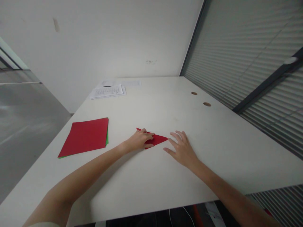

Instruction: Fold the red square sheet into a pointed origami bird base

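The left hand (140,138) presses flat, fingers together, on a red folded paper triangle (158,139) lying mid-table (213,151). The right hand (181,150) rests spread wide at the triangle's 4 o'clock, just beside its tip and holding nothing. A red-and-green paper stack (85,136) lies at 9 o'clock. If the pressing hand slides, the fold could shift and crease crooked.
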`<state>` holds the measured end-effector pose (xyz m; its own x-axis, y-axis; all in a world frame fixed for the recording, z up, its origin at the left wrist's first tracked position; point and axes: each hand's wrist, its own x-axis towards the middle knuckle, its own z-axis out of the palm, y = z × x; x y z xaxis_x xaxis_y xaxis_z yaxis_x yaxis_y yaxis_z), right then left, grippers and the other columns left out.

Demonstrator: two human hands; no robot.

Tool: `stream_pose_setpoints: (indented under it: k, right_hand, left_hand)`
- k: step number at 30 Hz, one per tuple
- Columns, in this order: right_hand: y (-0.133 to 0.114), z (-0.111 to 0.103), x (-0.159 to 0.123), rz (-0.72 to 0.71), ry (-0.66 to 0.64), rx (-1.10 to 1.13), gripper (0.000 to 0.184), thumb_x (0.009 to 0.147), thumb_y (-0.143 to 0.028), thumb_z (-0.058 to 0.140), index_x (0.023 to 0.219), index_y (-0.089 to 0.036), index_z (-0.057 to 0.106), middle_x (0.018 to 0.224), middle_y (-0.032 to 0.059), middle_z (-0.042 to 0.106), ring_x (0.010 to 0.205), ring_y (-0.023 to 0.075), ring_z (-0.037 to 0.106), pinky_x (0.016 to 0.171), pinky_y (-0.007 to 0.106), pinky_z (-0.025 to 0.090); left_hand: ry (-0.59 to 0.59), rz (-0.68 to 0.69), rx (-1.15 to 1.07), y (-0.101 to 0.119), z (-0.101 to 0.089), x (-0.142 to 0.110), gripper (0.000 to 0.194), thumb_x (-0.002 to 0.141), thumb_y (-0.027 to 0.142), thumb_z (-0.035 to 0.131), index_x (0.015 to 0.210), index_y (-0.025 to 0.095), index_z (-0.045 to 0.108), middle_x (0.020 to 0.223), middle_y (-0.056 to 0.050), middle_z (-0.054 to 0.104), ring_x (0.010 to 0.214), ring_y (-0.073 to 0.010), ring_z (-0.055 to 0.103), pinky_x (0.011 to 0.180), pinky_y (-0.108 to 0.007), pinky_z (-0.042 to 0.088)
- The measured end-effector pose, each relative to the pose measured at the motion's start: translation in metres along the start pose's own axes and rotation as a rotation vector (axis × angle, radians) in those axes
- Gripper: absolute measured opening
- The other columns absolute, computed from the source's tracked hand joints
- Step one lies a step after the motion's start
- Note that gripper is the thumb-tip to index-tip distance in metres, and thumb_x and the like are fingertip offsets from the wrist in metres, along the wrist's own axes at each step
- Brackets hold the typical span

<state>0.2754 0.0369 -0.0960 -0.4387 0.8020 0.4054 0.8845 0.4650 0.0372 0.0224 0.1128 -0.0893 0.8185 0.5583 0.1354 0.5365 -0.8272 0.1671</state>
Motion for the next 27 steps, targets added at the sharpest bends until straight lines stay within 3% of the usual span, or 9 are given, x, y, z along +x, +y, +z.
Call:
stream_pose_setpoints:
  k: [5, 8, 13, 17, 20, 23, 27]
  right_hand:
    - [-0.038, -0.007, 0.015, -0.175, -0.014, 0.07, 0.057, 0.087, -0.064, 0.05, 0.114, -0.018, 0.07, 0.111, 0.0136, 0.063, 0.107, 0.0321, 0.048, 0.103, 0.054, 0.035]
    - [-0.042, -0.001, 0.018, -0.203, -0.029, 0.067, 0.057, 0.086, -0.066, 0.051, 0.114, -0.02, 0.07, 0.111, 0.0131, 0.062, 0.108, 0.0326, 0.045, 0.103, 0.055, 0.032]
    - [-0.015, 0.002, 0.01, -0.201, -0.02, 0.003, 0.053, 0.087, -0.063, 0.052, 0.116, -0.023, 0.07, 0.115, 0.0113, 0.063, 0.114, 0.0332, 0.043, 0.107, 0.055, 0.025]
    - [0.017, -0.003, 0.003, -0.091, 0.001, -0.005, 0.043, 0.087, -0.058, 0.056, 0.107, -0.025, 0.074, 0.111, 0.0104, 0.064, 0.11, 0.0325, 0.044, 0.101, 0.053, 0.031]
    - [0.027, -0.007, 0.004, -0.017, 0.024, -0.004, 0.038, 0.089, -0.054, 0.056, 0.094, -0.023, 0.078, 0.108, 0.0113, 0.065, 0.109, 0.0334, 0.044, 0.098, 0.053, 0.033]
    - [0.011, -0.008, 0.011, -0.004, 0.071, 0.059, 0.036, 0.093, -0.046, 0.052, 0.092, -0.02, 0.077, 0.106, 0.0123, 0.065, 0.109, 0.0319, 0.047, 0.099, 0.052, 0.034]
    - [-0.024, -0.002, 0.017, -0.24, -0.065, 0.241, 0.042, 0.093, -0.05, 0.051, 0.118, -0.02, 0.067, 0.112, 0.012, 0.065, 0.107, 0.028, 0.051, 0.098, 0.048, 0.038]
  left_hand:
    - [0.024, 0.025, -0.023, 0.001, -0.002, 0.0, 0.028, 0.091, 0.042, 0.059, 0.104, 0.019, 0.069, 0.124, -0.008, 0.066, 0.09, -0.0226, 0.058, 0.081, -0.036, 0.047]
    - [0.034, 0.041, -0.036, 0.002, -0.003, 0.0, 0.028, 0.094, 0.042, 0.055, 0.105, 0.019, 0.069, 0.12, -0.009, 0.067, 0.088, -0.0212, 0.059, 0.083, -0.036, 0.046]
    - [0.018, 0.016, -0.011, 0.0, -0.001, -0.001, 0.026, 0.09, 0.04, 0.06, 0.103, 0.02, 0.069, 0.128, -0.007, 0.064, 0.092, -0.0233, 0.057, 0.081, -0.037, 0.046]
    - [-0.005, 0.017, -0.003, -0.001, -0.001, 0.0, 0.029, 0.09, 0.042, 0.059, 0.106, 0.021, 0.069, 0.133, -0.006, 0.061, 0.095, -0.0248, 0.055, 0.082, -0.038, 0.047]
    - [-0.007, 0.023, -0.018, -0.001, -0.001, 0.0, 0.03, 0.091, 0.043, 0.058, 0.108, 0.021, 0.069, 0.134, -0.005, 0.061, 0.096, -0.0245, 0.055, 0.083, -0.038, 0.047]
    - [-0.009, 0.025, -0.027, 0.0, -0.003, 0.0, 0.029, 0.09, 0.042, 0.059, 0.107, 0.021, 0.069, 0.132, -0.005, 0.062, 0.095, -0.0248, 0.056, 0.083, -0.038, 0.047]
    - [0.002, 0.022, -0.047, 0.003, -0.006, 0.0, 0.026, 0.091, 0.04, 0.058, 0.103, 0.021, 0.07, 0.126, -0.007, 0.065, 0.093, -0.0238, 0.058, 0.084, -0.038, 0.047]
